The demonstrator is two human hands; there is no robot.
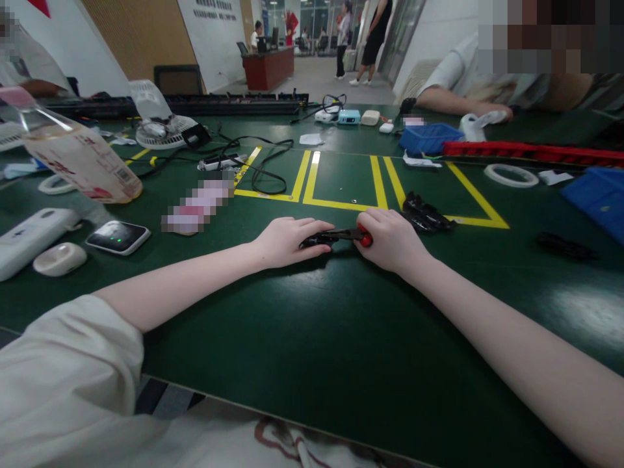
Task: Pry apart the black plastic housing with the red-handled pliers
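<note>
In the middle of the green table (273, 325), my left hand (285, 242) pinches a small glossy black part (316, 240) between thumb and fingers. My right hand (392, 239) is wrapped round the red handle of a pair of pliers (348, 234). The jaws of the pliers point left and meet the black part; whether they bite on it I cannot tell. Just beyond my right hand lies a pile of similar shiny black parts (424, 213). Another dark piece (565, 247) lies farther right.
Yellow tape rectangles (341, 207) mark the table ahead. At left are a tilted drink bottle (80, 153), a white device (36, 240), an earbud case (60, 259) and a small screen gadget (118, 236). Blue bins (431, 138) and a tape roll (511, 175) are at right. People sit opposite.
</note>
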